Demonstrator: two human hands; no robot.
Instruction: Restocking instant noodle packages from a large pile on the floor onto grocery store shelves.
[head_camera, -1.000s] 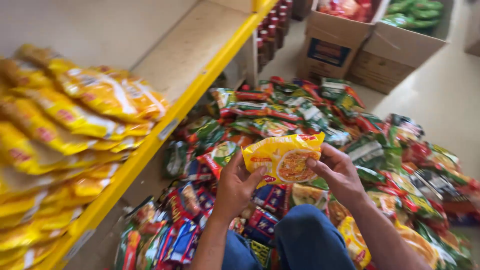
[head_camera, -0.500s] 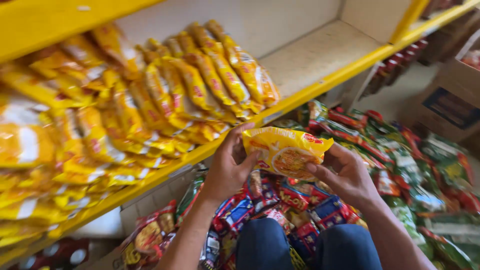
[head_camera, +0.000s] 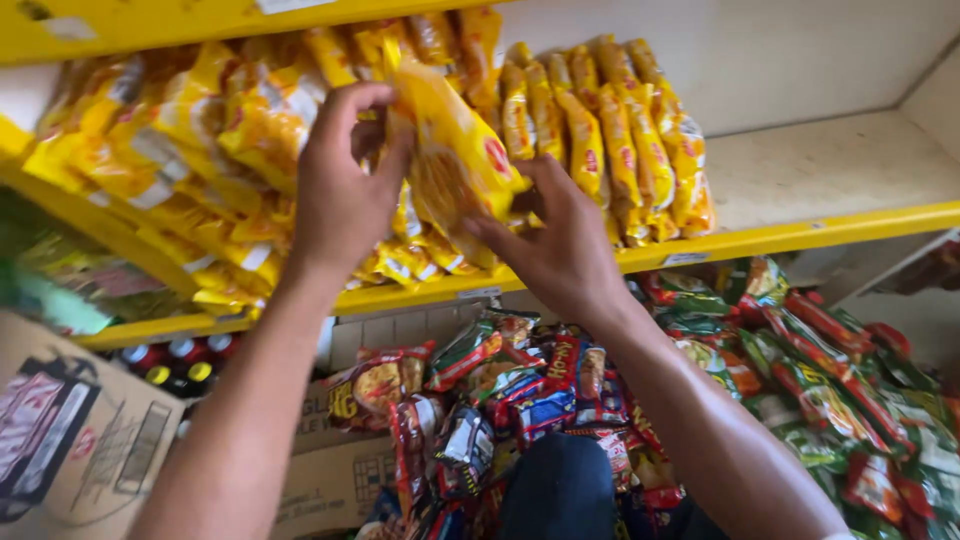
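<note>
Both hands are up at the yellow shelf (head_camera: 800, 238), and they are sharing one yellow packet (head_camera: 455, 160) between them. The left hand (head_camera: 340, 195) is pinching the packet's upper left edge, thumb and fingers closed on it; the right hand (head_camera: 560, 245) is cupping it from below and to the right, fingers spread under the lower end. The packet is tilting, its long axis running from upper left down to lower right, its face turned towards the camera. It is sitting just in front of the row of yellow packets (head_camera: 590, 140) standing on edge along the shelf, and touching or nearly touching them; I cannot tell which. To the right of that row the bare shelf board is lying open, so the free space is on the right hand's side, farther right than the packet.

Down below, near the person's knee (head_camera: 565, 490), a heap of mixed red and green packets (head_camera: 800, 390) is spreading across the floor, and a cardboard box (head_camera: 70, 440) is sitting at the near left. The packet's lower corner is hidden behind the right hand, and the left stacks are blurring badly.
</note>
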